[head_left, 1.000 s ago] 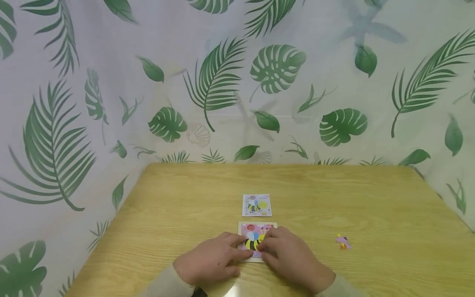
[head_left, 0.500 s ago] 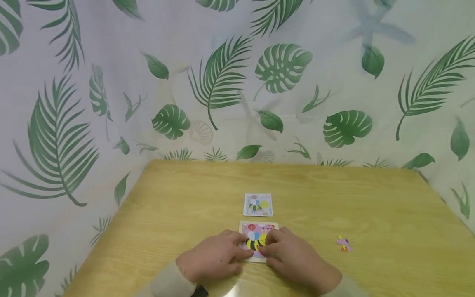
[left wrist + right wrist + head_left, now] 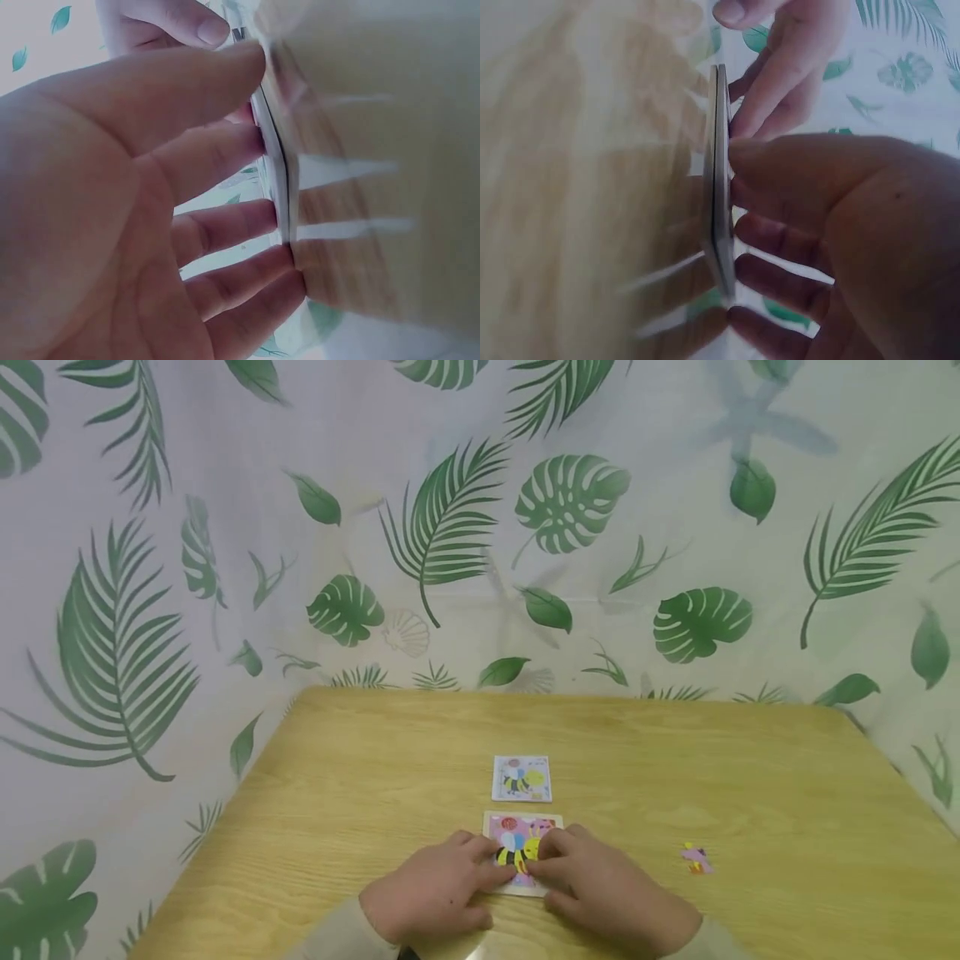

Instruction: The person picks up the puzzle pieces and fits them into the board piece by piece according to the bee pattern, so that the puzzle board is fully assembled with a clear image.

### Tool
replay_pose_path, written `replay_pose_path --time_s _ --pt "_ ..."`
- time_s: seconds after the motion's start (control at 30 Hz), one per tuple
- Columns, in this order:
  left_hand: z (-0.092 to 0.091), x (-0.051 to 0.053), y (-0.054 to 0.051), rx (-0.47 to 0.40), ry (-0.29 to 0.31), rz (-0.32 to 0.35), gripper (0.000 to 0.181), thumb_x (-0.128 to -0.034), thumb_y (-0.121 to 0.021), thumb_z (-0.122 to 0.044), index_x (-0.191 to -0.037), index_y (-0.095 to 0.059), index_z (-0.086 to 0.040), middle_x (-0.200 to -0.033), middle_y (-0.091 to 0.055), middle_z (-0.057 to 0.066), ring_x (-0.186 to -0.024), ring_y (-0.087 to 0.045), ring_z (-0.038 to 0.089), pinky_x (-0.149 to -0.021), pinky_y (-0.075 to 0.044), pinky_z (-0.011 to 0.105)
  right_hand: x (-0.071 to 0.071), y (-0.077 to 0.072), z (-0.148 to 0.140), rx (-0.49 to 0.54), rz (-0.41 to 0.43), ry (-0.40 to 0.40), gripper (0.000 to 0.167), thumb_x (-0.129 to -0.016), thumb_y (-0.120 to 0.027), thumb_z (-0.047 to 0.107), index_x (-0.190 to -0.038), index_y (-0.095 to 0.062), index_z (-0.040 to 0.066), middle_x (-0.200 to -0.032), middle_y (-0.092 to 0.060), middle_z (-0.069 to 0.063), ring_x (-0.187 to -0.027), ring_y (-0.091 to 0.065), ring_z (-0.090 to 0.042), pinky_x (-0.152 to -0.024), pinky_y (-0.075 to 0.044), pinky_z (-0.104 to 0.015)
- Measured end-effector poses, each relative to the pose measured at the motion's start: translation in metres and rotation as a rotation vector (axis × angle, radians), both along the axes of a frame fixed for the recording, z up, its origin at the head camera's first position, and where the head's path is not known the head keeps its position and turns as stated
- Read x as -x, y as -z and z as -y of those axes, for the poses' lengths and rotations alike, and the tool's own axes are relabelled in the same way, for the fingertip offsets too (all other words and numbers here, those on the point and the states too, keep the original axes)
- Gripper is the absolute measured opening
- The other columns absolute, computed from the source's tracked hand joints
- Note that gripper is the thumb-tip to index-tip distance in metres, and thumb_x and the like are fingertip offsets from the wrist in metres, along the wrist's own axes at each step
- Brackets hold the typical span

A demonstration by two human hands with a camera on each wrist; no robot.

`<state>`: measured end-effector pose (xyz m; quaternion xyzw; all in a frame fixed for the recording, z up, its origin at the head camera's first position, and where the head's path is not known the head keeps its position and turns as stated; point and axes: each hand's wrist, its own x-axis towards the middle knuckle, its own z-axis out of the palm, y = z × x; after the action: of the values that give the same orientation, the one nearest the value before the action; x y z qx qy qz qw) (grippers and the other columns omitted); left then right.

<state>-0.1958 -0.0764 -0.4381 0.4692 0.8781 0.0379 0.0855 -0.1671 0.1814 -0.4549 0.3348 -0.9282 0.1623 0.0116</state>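
A small square bee jigsaw puzzle [image 3: 517, 852] in a pale frame lies flat on the table, its right part hidden by my right hand [image 3: 607, 885]. The fingertips of that hand touch the picture near the bee's front. From the other side, my left hand [image 3: 431, 889] rests straight fingertips on the puzzle's left part. Seen edge-on in the left wrist view, the puzzle board [image 3: 281, 180] has the left fingers spread against its face. The right wrist view has the right thumb and fingers against the board [image 3: 718, 172]; no loose piece shows between them.
Just beyond the puzzle lies a square picture card [image 3: 522, 778] with the same bee. A few loose puzzle pieces [image 3: 697, 858] sit in a small heap to the right on the wooden table [image 3: 360, 760]. A leaf-patterned cloth [image 3: 450, 543] hangs behind the table.
The view has shifted slightly. My right fingers have moved a little across the puzzle, and more of the bee's face shows than one second ago. My left hand stays on the puzzle.
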Motion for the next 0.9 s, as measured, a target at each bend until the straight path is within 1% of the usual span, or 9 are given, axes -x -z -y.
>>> replay_pose_path --time_s 0.13,0.2,0.27,0.4,0.47,0.6,0.7,0.83,0.9 --pt "-0.001 -0.003 0.0 0.007 0.017 -0.05 0.051 -0.0959 -0.067 -0.039 -0.145 -0.057 -0.031 -0.148 -0.049 0.003 -0.129 -0.048 0.022 -0.096 -0.051 0.037 -0.005 -0.001 0.007 -0.029 -0.063 0.018 0.029 -0.094 -0.065 0.017 -0.12 -0.077 0.017 -0.103 -0.053 0.011 -0.091 -0.046 -0.01 -0.068 -0.048 -0.025" --pt "-0.002 -0.003 -0.001 0.0 0.021 -0.077 0.05 -0.0961 -0.067 -0.037 -0.145 -0.058 -0.03 -0.148 -0.049 0.003 -0.129 -0.049 0.022 -0.097 -0.051 0.037 -0.005 -0.002 0.008 -0.027 -0.077 0.031 0.028 -0.095 -0.063 0.015 -0.12 -0.077 0.016 -0.102 -0.053 0.011 -0.091 -0.046 -0.011 -0.068 -0.049 -0.026" --pt "-0.002 -0.002 -0.003 -0.007 0.017 -0.084 0.05 -0.0956 -0.067 -0.038 -0.145 -0.058 -0.03 -0.148 -0.049 0.003 -0.129 -0.049 0.022 -0.097 -0.051 0.036 -0.004 -0.003 0.007 -0.018 -0.06 0.038 0.03 -0.095 -0.063 0.015 -0.123 -0.076 0.017 -0.104 -0.053 0.011 -0.094 -0.046 -0.011 -0.072 -0.05 -0.028" --pt "0.002 -0.004 -0.003 -0.02 0.011 -0.039 0.056 -0.0936 -0.07 -0.039 -0.147 -0.055 -0.034 -0.147 -0.049 0.003 -0.128 -0.049 0.022 -0.095 -0.051 0.035 -0.004 -0.001 0.0 0.004 0.048 0.004 0.039 -0.093 -0.067 0.02 -0.132 -0.07 0.022 -0.116 -0.054 0.009 -0.105 -0.047 -0.012 -0.083 -0.051 -0.034" --pt "0.003 -0.005 -0.003 -0.028 0.012 -0.032 0.057 -0.0937 -0.07 -0.04 -0.148 -0.053 -0.037 -0.148 -0.049 0.004 -0.128 -0.049 0.022 -0.094 -0.051 0.035 -0.005 0.0 -0.005 0.016 0.076 -0.017 0.043 -0.093 -0.068 0.021 -0.136 -0.068 0.024 -0.122 -0.054 0.007 -0.109 -0.048 -0.013 -0.087 -0.051 -0.037" --pt "0.004 -0.004 -0.003 -0.008 0.0 -0.042 0.056 -0.0953 -0.068 -0.042 -0.149 -0.051 -0.039 -0.149 -0.047 0.004 -0.129 -0.048 0.022 -0.095 -0.051 0.036 -0.003 0.001 -0.005 0.038 0.006 -0.048 0.038 -0.096 -0.066 0.02 -0.133 -0.069 0.027 -0.121 -0.056 0.004 -0.107 -0.05 -0.014 -0.087 -0.052 -0.038" --pt "0.003 -0.003 -0.003 -0.003 -0.003 -0.051 0.053 -0.0958 -0.067 -0.042 -0.147 -0.053 -0.039 -0.148 -0.049 0.004 -0.126 -0.05 0.023 -0.092 -0.053 0.036 -0.004 0.0 0.002 0.033 -0.037 -0.028 0.031 -0.099 -0.064 0.021 -0.127 -0.074 0.027 -0.113 -0.056 0.007 -0.101 -0.049 -0.012 -0.079 -0.052 -0.034" --pt "-0.001 -0.005 -0.003 -0.012 -0.001 -0.054 0.049 -0.0954 -0.067 -0.039 -0.143 -0.058 -0.038 -0.141 -0.053 0.003 -0.118 -0.052 0.022 -0.083 -0.054 0.033 -0.004 0.0 0.003 0.033 -0.023 0.001 0.025 -0.099 -0.064 0.024 -0.121 -0.077 0.026 -0.106 -0.054 0.011 -0.095 -0.047 -0.01 -0.073 -0.05 -0.029" --pt "-0.002 -0.005 -0.003 -0.01 -0.007 -0.047 0.047 -0.0956 -0.067 -0.038 -0.142 -0.06 -0.038 -0.14 -0.053 0.002 -0.116 -0.052 0.022 -0.081 -0.054 0.033 -0.004 0.003 0.0 0.056 -0.018 0.002 0.025 -0.098 -0.065 0.022 -0.12 -0.077 0.026 -0.107 -0.055 0.012 -0.096 -0.048 -0.008 -0.077 -0.05 -0.031"
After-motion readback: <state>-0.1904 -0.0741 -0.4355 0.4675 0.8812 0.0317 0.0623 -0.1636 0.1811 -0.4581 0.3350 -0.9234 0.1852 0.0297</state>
